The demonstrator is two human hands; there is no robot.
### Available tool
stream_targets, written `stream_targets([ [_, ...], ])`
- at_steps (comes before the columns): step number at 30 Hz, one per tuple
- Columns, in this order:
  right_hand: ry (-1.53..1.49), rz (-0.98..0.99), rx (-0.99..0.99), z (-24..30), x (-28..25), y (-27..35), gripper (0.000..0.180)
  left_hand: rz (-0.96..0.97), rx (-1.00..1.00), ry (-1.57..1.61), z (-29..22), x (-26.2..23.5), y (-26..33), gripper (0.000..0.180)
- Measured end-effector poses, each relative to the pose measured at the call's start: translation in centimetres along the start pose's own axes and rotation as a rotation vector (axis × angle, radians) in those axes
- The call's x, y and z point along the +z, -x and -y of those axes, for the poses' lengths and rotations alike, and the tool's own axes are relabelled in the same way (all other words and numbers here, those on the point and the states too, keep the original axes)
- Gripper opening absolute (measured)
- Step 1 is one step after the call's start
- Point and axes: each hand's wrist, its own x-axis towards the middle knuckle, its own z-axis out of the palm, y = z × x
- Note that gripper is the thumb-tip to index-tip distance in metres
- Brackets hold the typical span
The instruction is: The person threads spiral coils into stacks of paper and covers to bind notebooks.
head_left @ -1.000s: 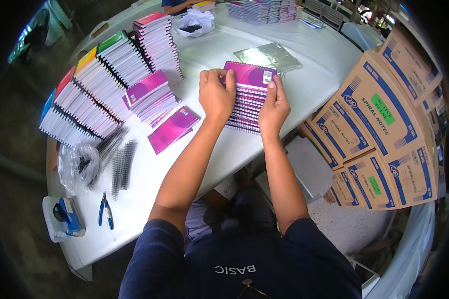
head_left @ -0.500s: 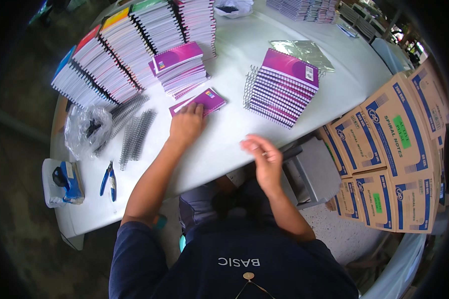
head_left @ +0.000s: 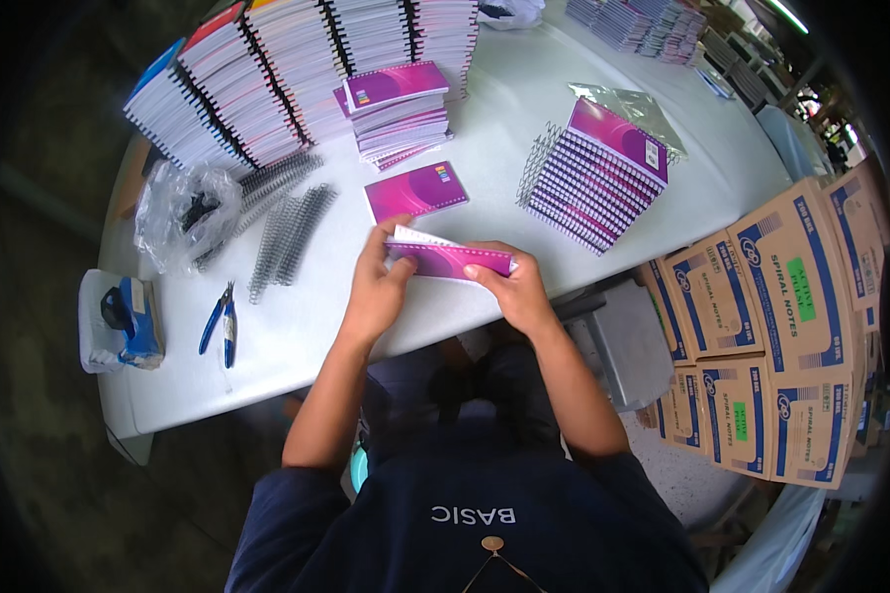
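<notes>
Between my two hands, near the table's front edge, is an unbound purple notebook (head_left: 450, 262) with punched holes along its long edge. My left hand (head_left: 378, 287) grips its left end, fingers behind and thumb in front. At the other end my right hand (head_left: 517, 289) pinches it with the thumb on the cover. White pages show fanned at its upper left. Just beyond lies another purple notebook (head_left: 417, 192), flat on the table. Behind that stands a pile of loose purple notebooks (head_left: 400, 121). Wire-bound purple notebooks (head_left: 595, 178) are stacked to the right.
Tall notebook stacks (head_left: 267, 84) line the back left. Metal spiral wires (head_left: 292, 242), a clear plastic bag (head_left: 188, 212), blue-handled pliers (head_left: 220, 324) and a blue-and-white container (head_left: 124, 321) occupy the left side. Cardboard boxes (head_left: 752, 296) and a grey bin (head_left: 628, 341) stand right of the table.
My left hand has come back from the notebooks on the table, and one notebook is now up in both hands. The right hand, free before, has closed on its right end.
</notes>
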Motion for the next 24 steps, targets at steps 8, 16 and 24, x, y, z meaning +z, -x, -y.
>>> stream_targets([
  [8, -0.005, 0.055, -0.044, -2.0, -1.1, -0.8, 0.028, -0.002, 0.379, -1.374, 2.4, -4.6, -1.5, 0.038],
  [16, 0.063, 0.137, -0.254, -1.7, 0.3, -0.8, 0.025, -0.415, -0.048, -1.455, 0.1, -12.2, -4.8, 0.030],
  [24, 0.042, 0.175, -0.237, -2.1, 0.0, -1.1, 0.022, -0.401, -0.064, -1.506, 0.4, -11.7, -4.2, 0.032],
])
